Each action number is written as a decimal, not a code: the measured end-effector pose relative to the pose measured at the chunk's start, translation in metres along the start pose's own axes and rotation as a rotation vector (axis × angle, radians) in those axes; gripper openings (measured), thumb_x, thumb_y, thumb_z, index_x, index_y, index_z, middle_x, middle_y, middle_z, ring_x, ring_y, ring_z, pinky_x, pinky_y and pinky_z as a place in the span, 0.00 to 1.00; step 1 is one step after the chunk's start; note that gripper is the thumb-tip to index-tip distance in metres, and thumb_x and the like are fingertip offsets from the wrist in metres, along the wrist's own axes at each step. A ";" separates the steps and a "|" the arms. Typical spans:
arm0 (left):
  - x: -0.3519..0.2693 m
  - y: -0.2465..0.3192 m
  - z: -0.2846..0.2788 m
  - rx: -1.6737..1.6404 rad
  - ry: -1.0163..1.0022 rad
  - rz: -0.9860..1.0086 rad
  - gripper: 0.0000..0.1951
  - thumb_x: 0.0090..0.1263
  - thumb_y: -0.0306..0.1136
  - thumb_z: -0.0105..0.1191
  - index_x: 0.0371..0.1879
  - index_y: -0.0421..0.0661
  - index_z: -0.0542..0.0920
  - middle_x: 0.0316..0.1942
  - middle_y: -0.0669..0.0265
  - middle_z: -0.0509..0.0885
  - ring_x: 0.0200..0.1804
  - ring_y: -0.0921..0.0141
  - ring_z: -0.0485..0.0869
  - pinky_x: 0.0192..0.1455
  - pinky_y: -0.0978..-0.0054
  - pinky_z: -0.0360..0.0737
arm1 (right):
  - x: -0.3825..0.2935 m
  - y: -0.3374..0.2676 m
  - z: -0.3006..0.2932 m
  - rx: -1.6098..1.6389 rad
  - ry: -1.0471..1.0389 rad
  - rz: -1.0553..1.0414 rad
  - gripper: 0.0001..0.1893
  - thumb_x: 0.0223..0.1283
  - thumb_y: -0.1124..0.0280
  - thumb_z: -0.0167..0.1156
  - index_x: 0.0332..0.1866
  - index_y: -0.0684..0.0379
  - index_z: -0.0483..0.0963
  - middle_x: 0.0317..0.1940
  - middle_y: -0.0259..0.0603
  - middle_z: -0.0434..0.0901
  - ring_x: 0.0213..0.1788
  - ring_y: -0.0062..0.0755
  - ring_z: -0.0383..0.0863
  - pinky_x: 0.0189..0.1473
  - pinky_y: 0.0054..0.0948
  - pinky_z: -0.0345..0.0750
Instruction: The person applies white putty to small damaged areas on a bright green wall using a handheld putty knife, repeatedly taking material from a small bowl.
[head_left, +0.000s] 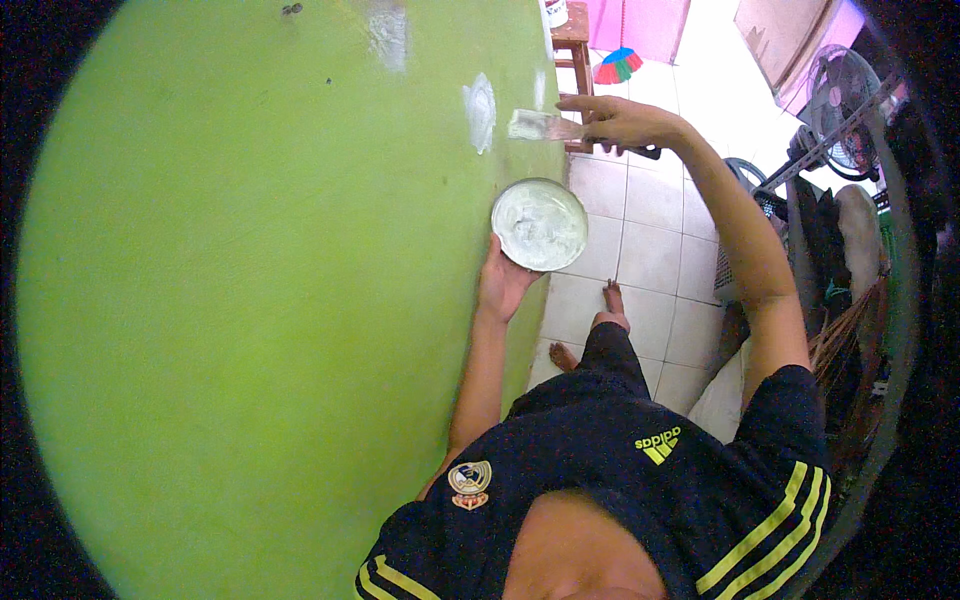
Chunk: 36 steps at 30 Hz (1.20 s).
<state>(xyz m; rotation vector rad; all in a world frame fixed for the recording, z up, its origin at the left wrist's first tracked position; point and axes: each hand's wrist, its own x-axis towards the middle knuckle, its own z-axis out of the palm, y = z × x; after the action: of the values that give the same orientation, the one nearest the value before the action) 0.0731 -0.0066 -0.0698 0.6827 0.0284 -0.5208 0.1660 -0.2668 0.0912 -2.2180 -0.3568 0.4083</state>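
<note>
My right hand (619, 124) grips a putty knife (534, 125) by its dark handle, index finger stretched out over it. White filler coats the blade, which points at the green wall (247, 300). Lower down, my left hand (510, 285) holds up a round shallow bowl (540, 225) from beneath, close beside the wall. Whitish paste is smeared over the inside of the bowl. On the wall, left of the blade, is a white filler patch (480, 112); a fainter patch (387, 37) lies farther up and left.
A wooden stool (574, 34) with a white tub (556, 13) on it stands past the wall's end. Behind it are a broom with coloured bristles (618, 66) and pale floor tiles (651, 251). A fan (844, 112) and a plastic basket (726, 270) stand at right.
</note>
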 end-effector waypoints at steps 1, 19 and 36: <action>0.001 -0.001 -0.002 -0.015 -0.018 0.002 0.30 0.76 0.54 0.31 0.70 0.47 0.56 0.69 0.58 0.63 0.68 0.58 0.65 0.67 0.52 0.66 | -0.001 0.004 -0.006 -0.058 -0.017 -0.003 0.31 0.60 0.64 0.57 0.70 0.49 0.59 0.33 0.42 0.80 0.27 0.23 0.76 0.27 0.25 0.76; -0.003 -0.001 -0.014 -0.057 0.003 -0.021 0.30 0.76 0.53 0.31 0.70 0.47 0.55 0.68 0.57 0.63 0.68 0.59 0.66 0.68 0.54 0.66 | 0.021 -0.008 -0.001 -0.052 -0.370 -0.176 0.20 0.58 0.65 0.59 0.57 0.51 0.75 0.26 0.35 0.83 0.16 0.17 0.71 0.19 0.20 0.70; -0.002 -0.005 -0.010 -0.074 0.030 0.014 0.30 0.76 0.53 0.32 0.70 0.46 0.55 0.69 0.56 0.62 0.68 0.56 0.66 0.66 0.51 0.67 | 0.018 -0.041 -0.010 -0.102 -0.355 -0.164 0.19 0.59 0.67 0.57 0.56 0.53 0.75 0.28 0.37 0.83 0.16 0.19 0.72 0.19 0.22 0.72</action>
<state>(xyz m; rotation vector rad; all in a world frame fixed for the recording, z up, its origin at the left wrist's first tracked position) 0.0701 -0.0025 -0.0803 0.6183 0.0703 -0.4935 0.1821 -0.2416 0.1260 -2.1904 -0.7575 0.7089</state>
